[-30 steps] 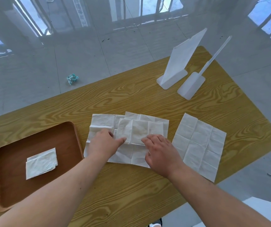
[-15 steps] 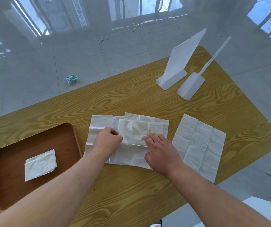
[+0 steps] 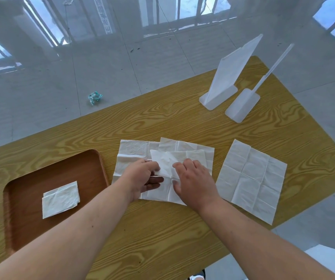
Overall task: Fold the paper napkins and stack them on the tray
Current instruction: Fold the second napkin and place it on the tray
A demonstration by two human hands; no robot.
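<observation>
White napkin (image 3: 168, 166) at frame centre: my left hand (image 3: 142, 178) has just pinched its edge, my right hand (image 3: 195, 182) lies flat and empty on it, so I judge the next fold begun.

Two white plastic sign stands (image 3: 229, 77) are standing side by side near the far right corner of the wood-grain table (image 3: 162, 122), both leaning away toward the right. A crumpled teal-and-white wrapper (image 3: 95, 97) is lying on the grey tiled floor (image 3: 106, 63), which is reflecting window light, just beyond the table's far edge.
</observation>
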